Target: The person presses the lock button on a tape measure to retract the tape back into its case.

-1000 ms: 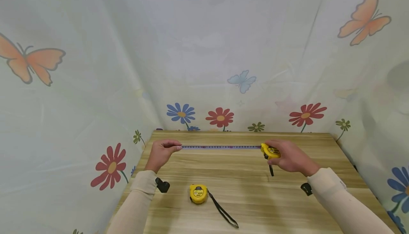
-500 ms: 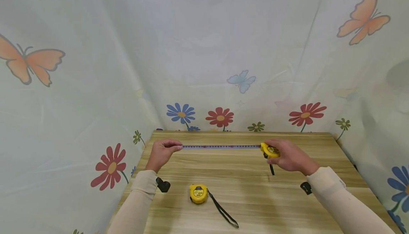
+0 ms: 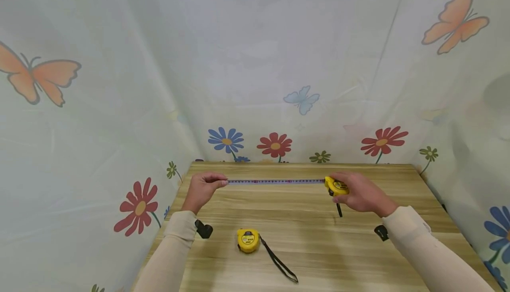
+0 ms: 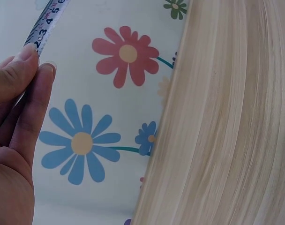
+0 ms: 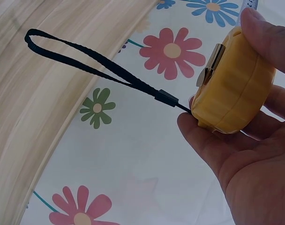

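My left hand (image 3: 204,190) pinches the free end of a metal measuring blade (image 3: 275,181) between thumb and fingers; in the left wrist view the low numbers show just past the thumb (image 4: 25,58). The blade runs straight across to the yellow tape measure (image 3: 336,186), which my right hand (image 3: 360,192) grips by its case. The right wrist view shows fingers and thumb around the case (image 5: 236,86), with a black wrist strap (image 5: 86,54) hanging from it. A second yellow tape measure (image 3: 248,241) lies on the table nearer to me, its black strap (image 3: 279,261) stretched out to the right.
The wood-grain table (image 3: 311,239) meets a white curtain (image 3: 255,61) printed with flowers and butterflies at the back and both sides. Black wrist-camera mounts (image 3: 204,229) sit by each cuff.
Both hands hold almost the same place, with the blade stretched between them throughout. The head view has shifted very slightly. The second tape measure stays where it was.
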Tool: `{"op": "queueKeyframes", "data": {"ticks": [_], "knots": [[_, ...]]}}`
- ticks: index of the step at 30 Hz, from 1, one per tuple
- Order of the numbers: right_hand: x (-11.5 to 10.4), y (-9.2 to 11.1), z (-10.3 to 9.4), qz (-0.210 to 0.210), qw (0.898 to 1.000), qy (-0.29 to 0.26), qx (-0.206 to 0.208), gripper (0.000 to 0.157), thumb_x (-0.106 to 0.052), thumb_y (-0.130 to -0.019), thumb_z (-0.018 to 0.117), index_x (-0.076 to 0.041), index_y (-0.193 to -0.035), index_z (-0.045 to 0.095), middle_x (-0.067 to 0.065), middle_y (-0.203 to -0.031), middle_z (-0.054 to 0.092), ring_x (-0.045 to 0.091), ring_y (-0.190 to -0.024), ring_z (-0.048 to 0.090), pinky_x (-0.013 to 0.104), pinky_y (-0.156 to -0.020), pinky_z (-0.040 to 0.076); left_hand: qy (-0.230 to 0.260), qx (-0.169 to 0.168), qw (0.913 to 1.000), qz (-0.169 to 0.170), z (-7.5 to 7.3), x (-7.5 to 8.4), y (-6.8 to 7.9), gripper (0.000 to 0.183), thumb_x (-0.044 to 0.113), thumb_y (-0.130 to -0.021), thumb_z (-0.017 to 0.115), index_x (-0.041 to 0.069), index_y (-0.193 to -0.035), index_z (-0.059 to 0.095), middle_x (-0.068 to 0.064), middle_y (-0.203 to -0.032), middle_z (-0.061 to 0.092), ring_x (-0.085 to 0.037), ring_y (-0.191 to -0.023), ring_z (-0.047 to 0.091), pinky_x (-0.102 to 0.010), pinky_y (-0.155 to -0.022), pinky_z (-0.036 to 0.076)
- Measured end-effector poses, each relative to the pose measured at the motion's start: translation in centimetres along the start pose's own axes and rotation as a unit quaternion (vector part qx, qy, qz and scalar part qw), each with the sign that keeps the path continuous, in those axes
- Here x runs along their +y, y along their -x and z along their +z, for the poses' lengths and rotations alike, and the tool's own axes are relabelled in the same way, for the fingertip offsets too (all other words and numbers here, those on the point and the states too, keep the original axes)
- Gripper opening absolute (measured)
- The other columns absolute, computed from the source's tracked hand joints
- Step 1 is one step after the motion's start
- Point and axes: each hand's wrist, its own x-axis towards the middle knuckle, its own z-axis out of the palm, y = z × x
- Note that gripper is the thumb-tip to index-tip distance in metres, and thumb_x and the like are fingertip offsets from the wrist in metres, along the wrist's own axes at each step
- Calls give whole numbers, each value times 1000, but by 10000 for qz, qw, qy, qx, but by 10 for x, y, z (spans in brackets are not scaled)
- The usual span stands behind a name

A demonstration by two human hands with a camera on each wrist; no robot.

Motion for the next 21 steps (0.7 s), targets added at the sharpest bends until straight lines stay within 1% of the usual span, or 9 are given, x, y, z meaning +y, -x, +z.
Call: {"op": "queueKeyframes", "data": {"ticks": [9, 14, 18, 21], "knots": [[1, -1, 0, 63, 10000, -32, -68, 62, -19, -91, 81, 3, -144, 58, 19, -131, 69, 20, -97, 64, 45, -88, 58, 22, -4, 10000, 76, 2, 0, 0, 21, 18, -92, 82, 2, -105, 81, -16, -105, 80, -12, -89, 74, -25, -81, 60], [2, -1, 0, 11, 10000, -20, -21, 60, -18, -91, 81, 2, -143, 59, 20, -132, 68, 20, -98, 64, 46, -88, 58, -4, -18, 9999, 105, 2, 0, 0, 19, 19, -91, 82, 4, -103, 81, -15, -105, 80, -13, -90, 74, -26, -81, 60], [2, -1, 2, -2, 10000, 13, 19, 60, -17, -90, 81, 1, -142, 59, 20, -135, 67, 21, -98, 63, 45, -88, 57, 13, -39, 10000, 56, 1, 0, 0, 23, 19, -92, 82, 1, -106, 80, -15, -106, 80, -13, -90, 74, -25, -81, 60], [2, -1, 3, 9, 10000, 17, -9, 60, -17, -90, 81, 1, -142, 59, 20, -135, 67, 20, -98, 63, 45, -88, 58, 15, -37, 10000, 69, 1, 1, 2, 21, 19, -92, 82, 2, -105, 81, -15, -106, 80, -12, -90, 74, -25, -81, 60]]}}
